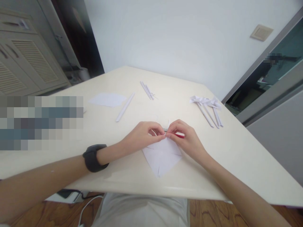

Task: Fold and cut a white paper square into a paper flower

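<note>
A square white paper sheet (162, 157) lies near the table's front edge, one corner towards me, with short slits running in from its corners. At its far corner my left hand (148, 134) pinches the paper between thumb and fingertips. Against it, my right hand (183, 134) is closed with thumb and forefinger at the same spot. A slim red tool (179, 135) shows under the right fingers, and a small grey metal piece (165, 129) sits between the hands. Fingers hide most of both, so the tool's kind is unclear. A thin white strip (169, 121) sticks up behind.
On the white table (106, 176) lie loose paper sheets (107, 99), a rolled paper tube (125, 107) and several thin paper sticks (147, 90). Paper pinwheels on sticks (207, 105) rest at the right. A wall (165, 37) stands behind; a cable (87, 205) hangs below the front edge.
</note>
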